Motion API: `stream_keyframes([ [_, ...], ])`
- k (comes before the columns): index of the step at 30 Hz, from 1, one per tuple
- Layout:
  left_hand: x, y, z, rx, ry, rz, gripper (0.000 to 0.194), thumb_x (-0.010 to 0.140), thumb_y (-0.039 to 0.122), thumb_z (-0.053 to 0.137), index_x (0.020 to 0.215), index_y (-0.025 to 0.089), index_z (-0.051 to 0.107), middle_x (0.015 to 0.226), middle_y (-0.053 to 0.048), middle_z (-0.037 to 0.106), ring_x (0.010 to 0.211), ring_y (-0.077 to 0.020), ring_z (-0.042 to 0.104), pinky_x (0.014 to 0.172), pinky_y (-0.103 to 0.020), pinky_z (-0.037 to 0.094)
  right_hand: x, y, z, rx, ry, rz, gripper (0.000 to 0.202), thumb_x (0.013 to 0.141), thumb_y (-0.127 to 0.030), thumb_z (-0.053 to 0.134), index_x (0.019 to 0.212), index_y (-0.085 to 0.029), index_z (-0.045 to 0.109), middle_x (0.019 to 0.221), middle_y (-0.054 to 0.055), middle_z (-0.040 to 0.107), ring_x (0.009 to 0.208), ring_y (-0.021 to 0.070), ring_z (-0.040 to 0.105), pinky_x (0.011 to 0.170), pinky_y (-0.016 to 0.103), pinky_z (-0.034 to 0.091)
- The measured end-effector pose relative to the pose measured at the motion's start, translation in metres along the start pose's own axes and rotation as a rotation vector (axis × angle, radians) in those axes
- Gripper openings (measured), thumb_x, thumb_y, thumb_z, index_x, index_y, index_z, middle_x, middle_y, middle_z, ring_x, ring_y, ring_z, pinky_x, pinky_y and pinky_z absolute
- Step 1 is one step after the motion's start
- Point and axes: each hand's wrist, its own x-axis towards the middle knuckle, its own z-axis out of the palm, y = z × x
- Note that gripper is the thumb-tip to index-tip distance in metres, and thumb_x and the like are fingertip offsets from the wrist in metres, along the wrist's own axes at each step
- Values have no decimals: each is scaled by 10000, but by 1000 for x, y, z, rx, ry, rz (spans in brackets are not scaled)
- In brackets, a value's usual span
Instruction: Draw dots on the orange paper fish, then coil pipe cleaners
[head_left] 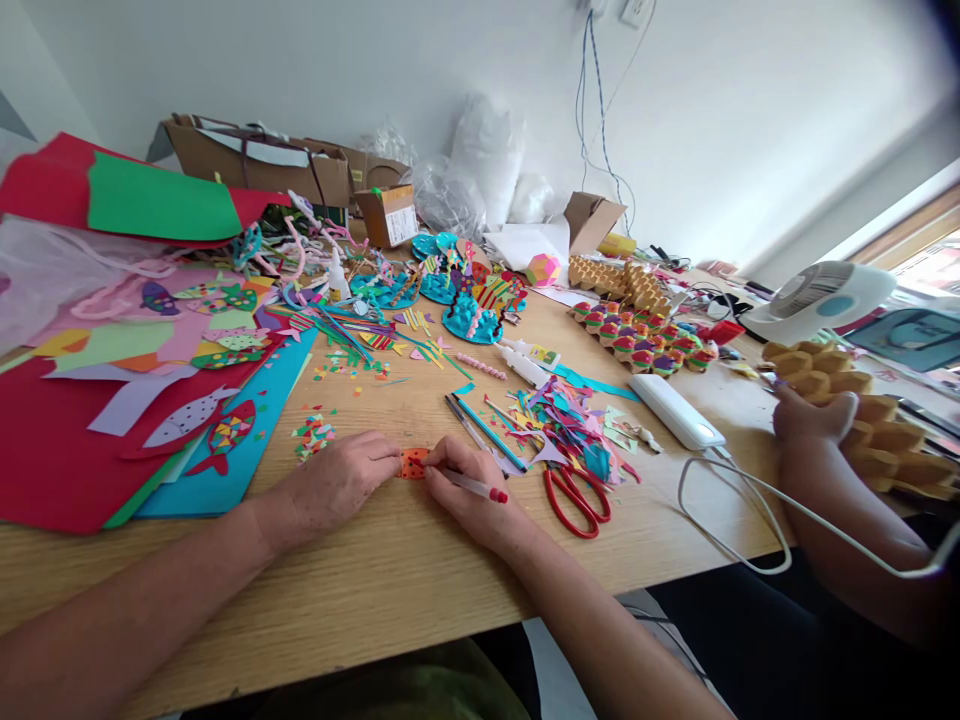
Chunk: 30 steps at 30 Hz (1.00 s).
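Note:
A small orange paper piece (413,463) with dark marks lies on the wooden table (360,590) between my hands. My left hand (349,481) rests palm down, its fingertips together on the piece's left edge. In my right hand (469,490) is a pen (476,487) with a white barrel and a red end, its tip side by the paper's right part. Two more pens (487,432), one blue, lie just beyond my right hand. Red-handled scissors (576,498) are to the right of it.
Coloured sheets (56,440) with paper fish cover the left. Paper scraps (574,420), a white power bank (677,412) with a cable and blue crafts (474,318) lie beyond. At the right, another person's hand (814,412) touches an egg carton (892,430).

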Motion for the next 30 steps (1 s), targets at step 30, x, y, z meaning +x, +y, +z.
stream_keyframes([
  [30, 0, 1, 0, -7, 4, -12, 342, 861, 21, 325, 907, 147, 639, 940, -77, 663, 854, -183, 601, 745, -303, 504, 0, -1, -1, -5, -10, -6, 74, 748, -164, 501, 683, -190, 523, 562, -49, 505, 508, 91, 432, 467, 185, 310],
])
